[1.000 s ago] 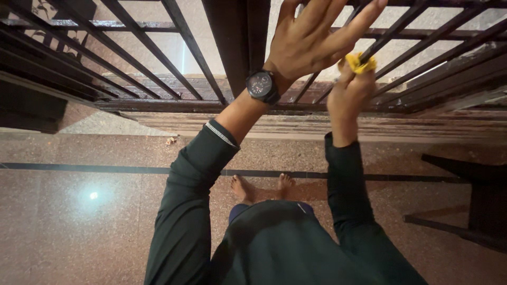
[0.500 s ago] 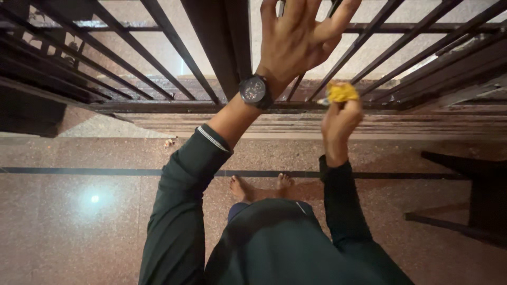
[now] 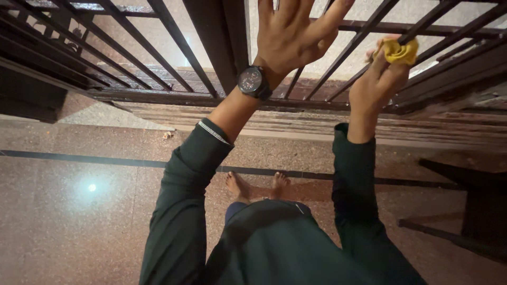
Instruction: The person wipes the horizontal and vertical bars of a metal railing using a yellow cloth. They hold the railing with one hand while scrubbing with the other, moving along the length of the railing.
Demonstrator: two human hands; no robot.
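- Hands in view: two, both raised to a dark metal grille [image 3: 174, 58].
- Left hand [image 3: 296, 34]: spread wide, palm flat toward the bars, fingertips cut off by the top edge of the frame. It holds nothing; whether the palm actually touches a bar cannot be told.
- One black wristwatch [image 3: 252, 82] on the left wrist, dial facing the camera.
- Right hand [image 3: 377, 87]: fingers pinched closed around one small crumpled yellow cloth [image 3: 398, 51].
- Yellow cloth: at the fingertips of the right hand, pressed against one slanted bar of the grille, to the right of the left hand and well apart from it.
- Sleeves: two, dark green, long; the left cuff [image 3: 214, 132] shows one thin pale edge.
- Bare feet [image 3: 259, 184]: two, side by side, toes toward the grille.
- Grille: many thin bars, not countable with certainty, plus one wider upright post [image 3: 224, 39] left of the left hand.
- Floor [image 3: 79, 227]: polished reddish-brown speckled stone, one dark inlaid strip [image 3: 79, 158] running across it, one bright lamp reflection [image 3: 92, 187].
- One small pale scrap [image 3: 168, 135] lies on the floor near the base of the grille.
- One dark piece of furniture [image 3: 475, 211] at the right edge, partly cropped.
- Pale wall visible beyond the bars.
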